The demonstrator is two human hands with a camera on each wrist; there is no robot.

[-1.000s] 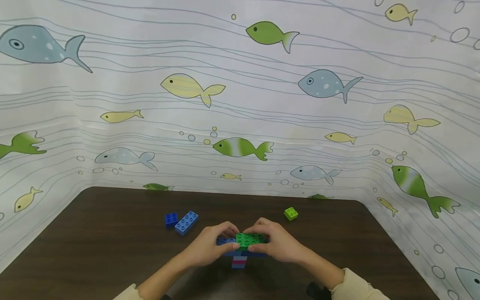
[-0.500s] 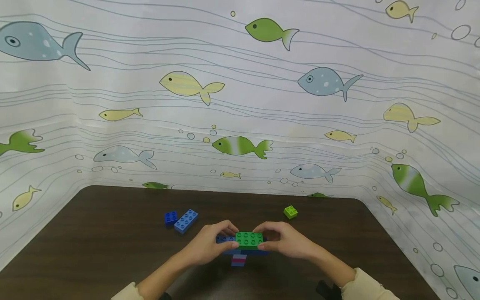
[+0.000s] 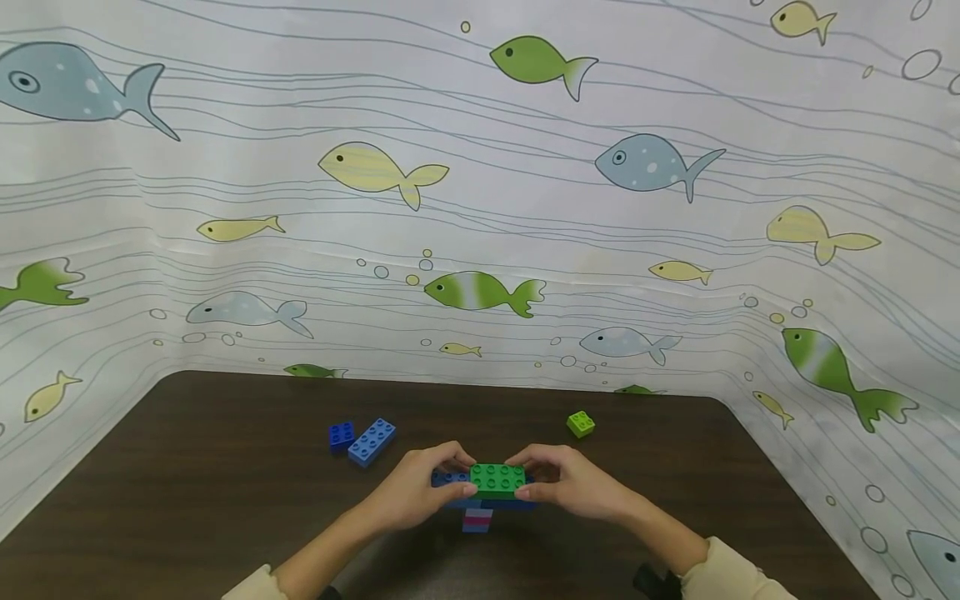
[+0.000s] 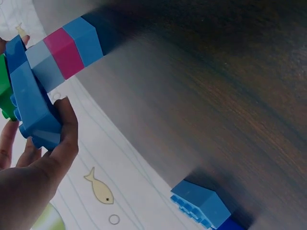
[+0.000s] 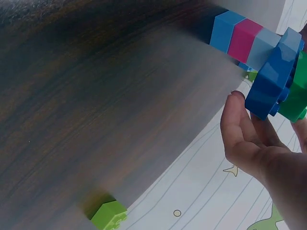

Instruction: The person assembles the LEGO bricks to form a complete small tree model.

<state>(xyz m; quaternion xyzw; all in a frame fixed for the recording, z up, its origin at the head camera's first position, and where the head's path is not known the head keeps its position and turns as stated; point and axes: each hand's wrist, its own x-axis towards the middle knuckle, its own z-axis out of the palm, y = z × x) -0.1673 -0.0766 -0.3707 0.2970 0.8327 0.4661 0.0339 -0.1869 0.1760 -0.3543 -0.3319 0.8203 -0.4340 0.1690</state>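
Behind the stack lie bricks left and right.

Dark wood-grain table, small dark-blue brick beside longer blue brick, lime brick apart, pink-banded column upright

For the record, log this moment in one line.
left hand: holds brick stack | right hand: holds brick stack | green brick: on top | lime brick: on table

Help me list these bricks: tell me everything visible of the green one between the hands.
The green brick is rectangular, glossy and plastic-looking, with two rows of four studs on top. It lies roughly level, studs up, on blue bricks. The left hand and right hand appear to pinch its ends, thumbs in front; whether it is fully seated is unclear.
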